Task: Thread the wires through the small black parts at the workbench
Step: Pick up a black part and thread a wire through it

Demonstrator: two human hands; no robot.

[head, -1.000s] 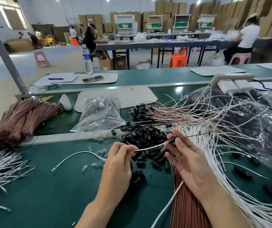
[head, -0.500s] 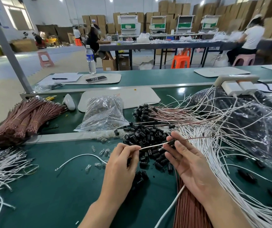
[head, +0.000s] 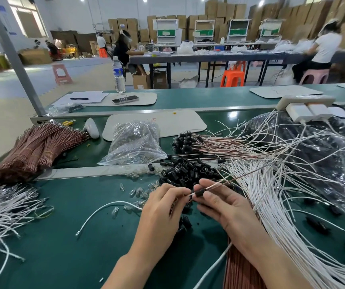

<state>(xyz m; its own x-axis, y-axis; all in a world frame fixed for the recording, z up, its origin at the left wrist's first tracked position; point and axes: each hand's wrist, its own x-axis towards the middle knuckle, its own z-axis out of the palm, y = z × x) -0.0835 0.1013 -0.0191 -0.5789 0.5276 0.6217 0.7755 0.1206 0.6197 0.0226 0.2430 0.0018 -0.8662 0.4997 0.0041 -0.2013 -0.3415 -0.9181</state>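
My left hand [head: 163, 207] pinches the ends of a white and a brown wire [head: 219, 183] that run up and to the right. My right hand [head: 221, 203] pinches a small black part [head: 200, 192] sitting on those wires, close to my left fingertips. Behind my hands lies a heap of loose black parts [head: 186, 172]. A bundle of wires with black parts on their ends [head: 185, 140] lies further back. White wires [head: 282, 215] fan out on the right, and brown wires [head: 242, 270] run under my right forearm.
Bundled brown wires [head: 34, 151] and loose white wires [head: 2, 209] lie on the left. A clear bag of small parts [head: 134, 144] sits at centre back, tiny clear bulbs [head: 138, 192] are scattered before it. A large plastic bag [head: 334, 159] and a power strip [head: 304, 105] fill the right.
My hands have come closer together. The black part has slid along the wires towards my left fingertips, and less wire shows between the hands.
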